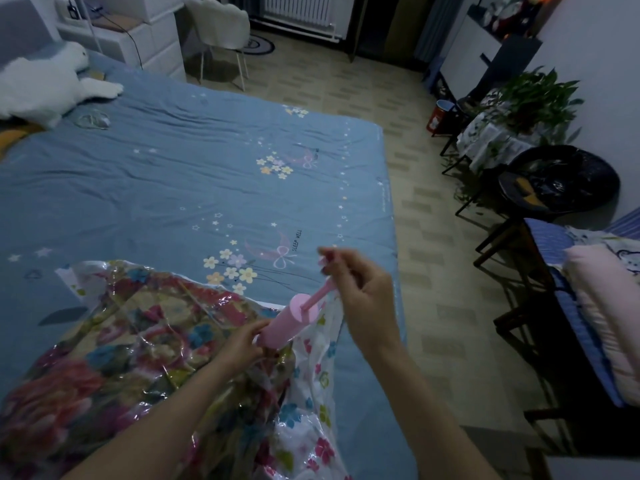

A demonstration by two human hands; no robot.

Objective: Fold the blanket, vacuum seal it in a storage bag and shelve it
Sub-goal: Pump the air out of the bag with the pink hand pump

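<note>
With the floral blanket [104, 368] already bagged under both hands, the left hand [242, 344] gripped the pink hand pump [289, 323] while the right hand [360, 292] pinched its raised plunger handle [327, 259], so sealing and shelving remained.

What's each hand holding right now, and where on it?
Left hand grips the pink pump at the barrel's lower end; right hand pinches its raised plunger handle.
</note>
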